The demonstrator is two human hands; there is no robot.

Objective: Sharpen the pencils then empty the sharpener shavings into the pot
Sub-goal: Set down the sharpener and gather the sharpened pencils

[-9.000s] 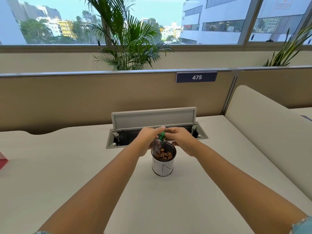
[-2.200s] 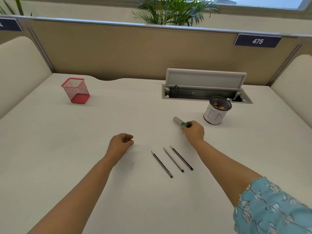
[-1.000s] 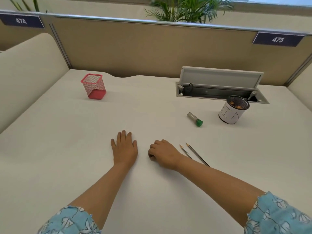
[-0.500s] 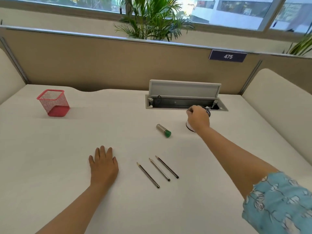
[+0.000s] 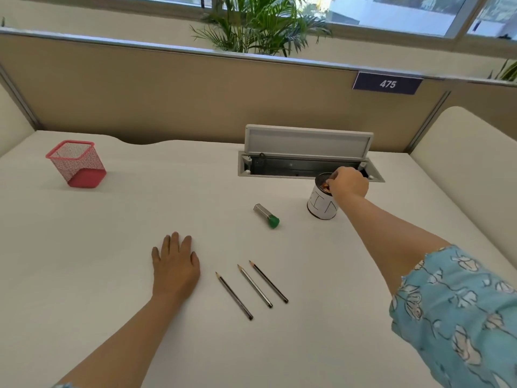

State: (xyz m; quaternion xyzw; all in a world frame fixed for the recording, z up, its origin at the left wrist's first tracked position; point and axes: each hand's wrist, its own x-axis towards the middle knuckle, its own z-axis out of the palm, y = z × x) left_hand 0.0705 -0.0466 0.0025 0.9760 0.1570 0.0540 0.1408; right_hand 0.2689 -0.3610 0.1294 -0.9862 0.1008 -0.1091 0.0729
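A white desk (image 5: 84, 275) runs up to a tan partition under a window. Three pencils (image 5: 254, 287) lie side by side at centre, tips toward 11 o'clock. One sharpener (image 5: 266, 216) lies at their 12 o'clock, one pot (image 5: 321, 205) at 1 o'clock, one red basket (image 5: 77, 163) at 10. The left hand (image 5: 174, 264) lies flat and spread, touching only the desk. The right hand (image 5: 348, 183) is curled over the pot's rim; whether it grips anything cannot be told.

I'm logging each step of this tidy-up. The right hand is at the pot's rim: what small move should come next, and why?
Probably draw the right hand back from the pot toward the desk. The three pencils lie sharpened, the sharpener lies set down, and orange shavings show inside the pot, so little seems left. The left hand rests flat.
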